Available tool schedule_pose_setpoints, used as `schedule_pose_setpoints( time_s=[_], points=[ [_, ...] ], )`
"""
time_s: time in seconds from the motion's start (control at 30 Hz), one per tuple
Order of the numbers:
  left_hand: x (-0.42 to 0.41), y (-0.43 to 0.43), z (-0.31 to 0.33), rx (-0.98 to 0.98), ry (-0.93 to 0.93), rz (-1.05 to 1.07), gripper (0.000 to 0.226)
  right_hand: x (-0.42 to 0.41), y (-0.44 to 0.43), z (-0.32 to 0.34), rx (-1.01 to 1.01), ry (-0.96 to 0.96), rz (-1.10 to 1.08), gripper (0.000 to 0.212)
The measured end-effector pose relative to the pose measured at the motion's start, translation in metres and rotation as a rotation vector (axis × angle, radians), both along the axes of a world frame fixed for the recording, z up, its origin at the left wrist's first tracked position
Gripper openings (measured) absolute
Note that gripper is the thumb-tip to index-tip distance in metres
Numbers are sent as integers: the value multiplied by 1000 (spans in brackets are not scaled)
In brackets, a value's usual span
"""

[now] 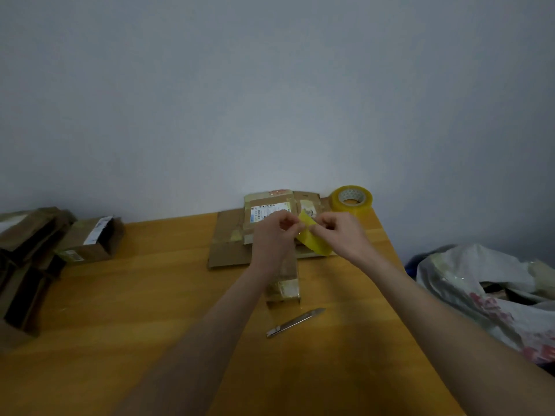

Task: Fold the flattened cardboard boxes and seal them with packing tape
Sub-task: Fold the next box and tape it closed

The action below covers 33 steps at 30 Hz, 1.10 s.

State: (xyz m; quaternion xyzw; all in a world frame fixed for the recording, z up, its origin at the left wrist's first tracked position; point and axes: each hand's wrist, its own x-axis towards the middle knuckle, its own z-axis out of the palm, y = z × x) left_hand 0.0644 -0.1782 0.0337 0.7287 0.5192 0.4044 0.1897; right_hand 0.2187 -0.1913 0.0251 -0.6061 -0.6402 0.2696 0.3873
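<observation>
Both hands meet over the far middle of the wooden table (150, 295). My left hand (274, 232) and my right hand (339, 232) each pinch a cut strip of yellow packing tape (313, 240) held between them in the air. Under my left wrist stands a small folded cardboard box (285, 280), partly hidden by the arm. Behind the hands lie flattened cardboard boxes (231, 241), one with a white label. The roll of yellow packing tape (351, 198) stands at the table's far right corner.
A utility knife (295, 322) lies on the table in front of the small box. Folded boxes (90, 241) are stacked at the left edge. A white plastic sack (486, 289) sits off the table's right side. A grey wall rises behind.
</observation>
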Motion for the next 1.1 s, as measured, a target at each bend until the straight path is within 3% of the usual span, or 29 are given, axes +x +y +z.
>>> schedule_pose_setpoints(
  time_s=[0.13,0.2,0.3,0.4,0.47,0.63,0.83,0.9,1.0,1.1],
  points=[
    [-8,9,4,-133,-202,130,8,6,-2,13,-60,88,178,24],
    [-15,10,7,-195,-275,150,8,11,-3,14,-112,88,275,34],
    [-25,7,7,-233,-355,177,10,12,1,16,-71,-52,254,44],
    [-28,-2,3,-289,-446,197,14,7,2,24,-52,-311,164,40],
    [-34,-7,-1,-309,-500,215,12,3,2,26,-67,-338,187,36],
    [-53,-17,-9,-349,-607,322,14,2,2,8,-171,-154,426,30],
    [-77,-21,-16,-358,-626,399,6,2,-7,7,-80,-462,278,24],
    [-84,-20,-14,-358,-637,392,8,4,-9,8,-133,-357,321,29],
    [-87,-22,-14,-365,-667,383,16,8,-13,4,-276,-113,413,18],
    [-90,-28,-19,-346,-614,380,17,15,-19,-1,-305,-50,369,23]
  ],
)
